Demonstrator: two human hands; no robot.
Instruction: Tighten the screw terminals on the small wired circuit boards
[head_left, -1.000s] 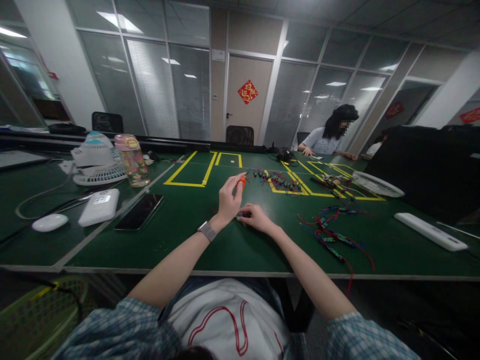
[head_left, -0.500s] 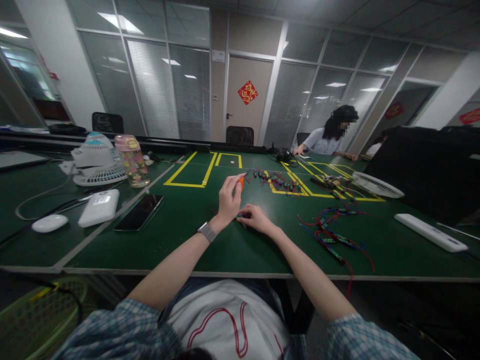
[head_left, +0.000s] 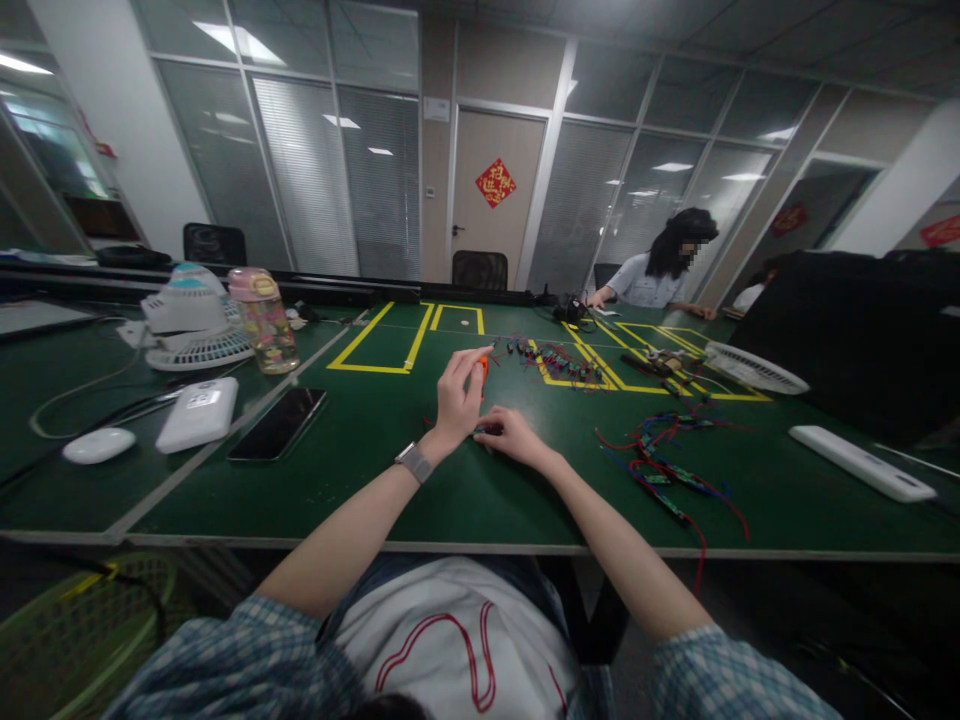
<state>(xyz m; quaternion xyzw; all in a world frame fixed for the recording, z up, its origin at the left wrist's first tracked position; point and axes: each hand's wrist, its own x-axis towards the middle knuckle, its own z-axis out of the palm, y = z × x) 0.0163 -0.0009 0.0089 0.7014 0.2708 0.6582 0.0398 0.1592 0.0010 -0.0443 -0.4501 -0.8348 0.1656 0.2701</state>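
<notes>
Left hand (head_left: 457, 398) lifted off the counter (head_left: 360, 480), its fingers (head_left: 471, 362) pinched round a small orange-handled tool (head_left: 484, 369) with the tip angled down; a watch (head_left: 415, 462) on that wrist. Right hand (head_left: 513, 437) low on the counter, fingers clamped on a small dark part (head_left: 486, 430) that sits on the green surface just below the tool; too small here to say what it is, possibly a connector. Over the last second hardly anything has shifted: both hands keep their spots, and the tool wavers by a hair at most. Reads as fine work held in place on the part, nothing being carried or set down. To the right, near but apart from the hands, a loose tangle of red and blue wires (head_left: 667, 470); beyond the hands a row of small wired pieces (head_left: 559, 360) across the yellow tape lines (head_left: 390, 340). To the left, well apart: a dark phone (head_left: 277, 423), a white power bank (head_left: 197, 413), a white mouse (head_left: 99, 445), a pink-capped bottle (head_left: 264, 320) and a white fan (head_left: 196, 325). Far right, a long white bar (head_left: 861, 463). Another person (head_left: 660, 272) sits at the far end, hands on that side only. Nothing lies between the two hands or crowds the part
</notes>
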